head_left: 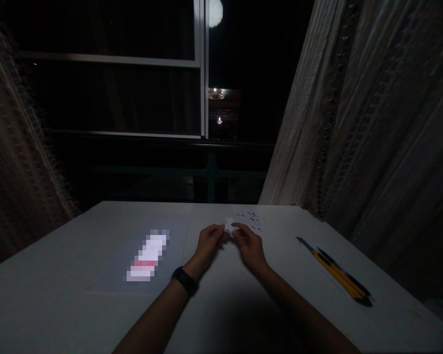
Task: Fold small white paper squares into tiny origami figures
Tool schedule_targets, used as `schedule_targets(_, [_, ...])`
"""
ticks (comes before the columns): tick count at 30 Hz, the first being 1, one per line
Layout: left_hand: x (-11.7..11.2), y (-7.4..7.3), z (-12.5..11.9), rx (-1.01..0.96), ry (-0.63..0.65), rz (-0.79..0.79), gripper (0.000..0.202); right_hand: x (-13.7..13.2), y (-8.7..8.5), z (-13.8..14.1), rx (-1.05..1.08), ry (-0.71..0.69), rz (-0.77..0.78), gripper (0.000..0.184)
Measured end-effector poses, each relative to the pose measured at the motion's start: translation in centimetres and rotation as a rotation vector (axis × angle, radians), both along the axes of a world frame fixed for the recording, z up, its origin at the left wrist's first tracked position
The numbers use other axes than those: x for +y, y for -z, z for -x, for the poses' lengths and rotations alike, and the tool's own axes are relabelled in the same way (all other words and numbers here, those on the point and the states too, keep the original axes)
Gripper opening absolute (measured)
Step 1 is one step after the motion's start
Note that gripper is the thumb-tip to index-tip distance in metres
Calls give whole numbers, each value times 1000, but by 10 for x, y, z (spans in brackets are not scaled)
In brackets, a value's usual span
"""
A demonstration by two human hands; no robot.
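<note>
Both hands meet over the middle of a pale table [59,295] and pinch a small white folded paper star [229,225] between their fingertips. My left hand [207,243], with a black band on its wrist, grips the star's left side. My right hand [249,246] grips its right side. Just beyond the hands lie several small paper pieces [251,220] on the tabletop.
A yellow utility knife [334,270] and a dark pen [345,274] lie at the right. A clear sheet with a blurred-out patch [147,258] lies at the left. A dark window [114,98] stands behind the table, with curtains [372,123] on both sides.
</note>
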State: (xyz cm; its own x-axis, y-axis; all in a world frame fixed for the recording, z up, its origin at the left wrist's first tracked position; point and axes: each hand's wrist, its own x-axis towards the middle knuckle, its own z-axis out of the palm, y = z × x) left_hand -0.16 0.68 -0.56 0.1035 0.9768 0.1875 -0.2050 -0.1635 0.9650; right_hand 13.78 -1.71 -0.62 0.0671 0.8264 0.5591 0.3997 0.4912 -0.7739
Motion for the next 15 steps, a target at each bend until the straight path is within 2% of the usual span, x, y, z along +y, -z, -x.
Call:
schedule_targets(6, [-3,0,0,-22,40,54,37,3,5,1,-139,8,6,25])
schedule_targets(11, [-1,2,1,-59,-4,63,39,2,6,4,-199,12,19,21])
schedule_targets(15, [1,3,1,-12,-43,22,33,1,6,4,-298,18,2,24])
